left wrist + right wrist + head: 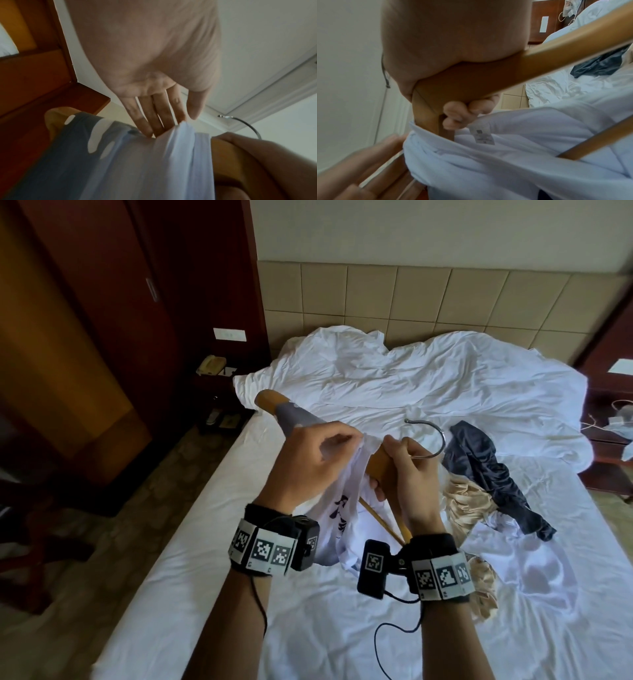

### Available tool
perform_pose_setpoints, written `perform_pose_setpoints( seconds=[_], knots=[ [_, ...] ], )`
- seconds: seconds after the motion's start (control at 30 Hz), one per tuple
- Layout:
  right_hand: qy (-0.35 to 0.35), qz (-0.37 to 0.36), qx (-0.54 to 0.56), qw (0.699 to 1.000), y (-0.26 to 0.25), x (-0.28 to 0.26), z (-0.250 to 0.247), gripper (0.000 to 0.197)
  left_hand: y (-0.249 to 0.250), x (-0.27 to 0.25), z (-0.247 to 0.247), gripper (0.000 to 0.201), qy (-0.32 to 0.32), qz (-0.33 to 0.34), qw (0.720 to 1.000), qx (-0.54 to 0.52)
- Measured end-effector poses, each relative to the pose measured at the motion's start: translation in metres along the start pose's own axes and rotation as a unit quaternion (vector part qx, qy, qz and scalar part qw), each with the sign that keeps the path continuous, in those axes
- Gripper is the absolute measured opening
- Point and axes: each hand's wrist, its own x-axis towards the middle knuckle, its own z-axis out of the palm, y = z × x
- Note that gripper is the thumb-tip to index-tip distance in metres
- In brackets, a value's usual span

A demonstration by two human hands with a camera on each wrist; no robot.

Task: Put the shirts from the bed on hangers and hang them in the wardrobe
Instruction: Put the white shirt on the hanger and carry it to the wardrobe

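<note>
We find the right hand [407, 474] clenched round the hanger [488, 73] at its neck, held above the bed [342, 628]; the left hand [308, 463] pinches the white shirt [339, 515] at the collar, fingers [154, 117] nearly straight; more shirts [486, 474] lie crumpled on the bed, right.

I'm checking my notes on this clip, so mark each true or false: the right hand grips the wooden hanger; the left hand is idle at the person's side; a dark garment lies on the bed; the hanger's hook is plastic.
1. The right hand grips the wooden hanger: true.
2. The left hand is idle: false; it pinches the white shirt at the hanger.
3. A dark garment lies on the bed: true.
4. The hook is plastic: false; it looks like shiny metal.
</note>
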Motion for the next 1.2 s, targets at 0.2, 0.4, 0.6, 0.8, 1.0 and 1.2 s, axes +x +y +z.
perform_pose_setpoints(
  seconds=[0.2,0.4,0.6,0.8,1.0,1.2],
  knots=[
    [0.013,-0.003,0.038,0.999,-0.003,-0.001,-0.004,0.057,-0.019,0.003,-0.02,0.025,0.18,-0.048,0.976,0.113],
    [0.015,-0.01,0.076,0.997,-0.01,-0.001,-0.006,0.052,-0.021,-0.002,-0.026,0.034,0.206,-0.147,0.967,0.043],
    [0.061,-0.014,0.072,0.995,-0.012,-0.004,0.009,0.052,-0.002,0.001,-0.004,0.028,0.121,-0.117,0.986,-0.007],
    [0.086,0.009,0.063,0.994,-0.012,-0.004,0.002,0.055,0.011,0.002,0.001,0.024,-0.003,-0.106,0.993,-0.043],
    [0.04,0.008,0.082,0.996,-0.014,-0.005,-0.015,0.063,-0.001,0.003,-0.028,0.035,0.129,-0.031,0.987,0.085],
    [-0.003,0.008,0.079,0.997,-0.017,-0.008,-0.021,0.059,-0.018,-0.002,-0.053,0.039,0.16,-0.038,0.963,0.214]
  ],
)
